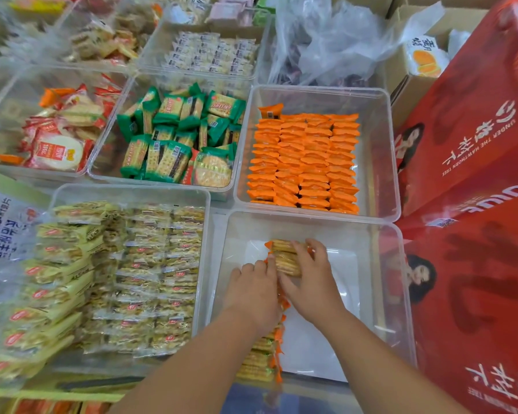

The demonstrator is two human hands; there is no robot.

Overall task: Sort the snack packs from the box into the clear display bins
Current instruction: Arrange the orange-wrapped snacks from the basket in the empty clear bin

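Findings: my right fingers (313, 246) are curling over the far end of a row of cracker packs (284, 258), thumb on the near side, so my right hand (311, 282) is gripping the top few packs. My left fingers (262, 265) are lying fairly straight and pressing against the row's left flank, and my left hand (253, 291) is holding nothing. The packs are standing on edge in one line down the left part of the clear bin (311, 218) nearest me, with its white floor showing bare to the right. Assessment: the step in hand appears to be squaring this row. To do it well I should be squeezing the packs evenly between both hands, keeping the orange seams facing one way and the line parallel to the bin's left wall, so further rows fit beside it. Both hands are turning palm down and angling inward, forearms reaching over the near rim and converging. Beyond, the bin of orange packs (304, 162) is showing the tidy pattern to match.
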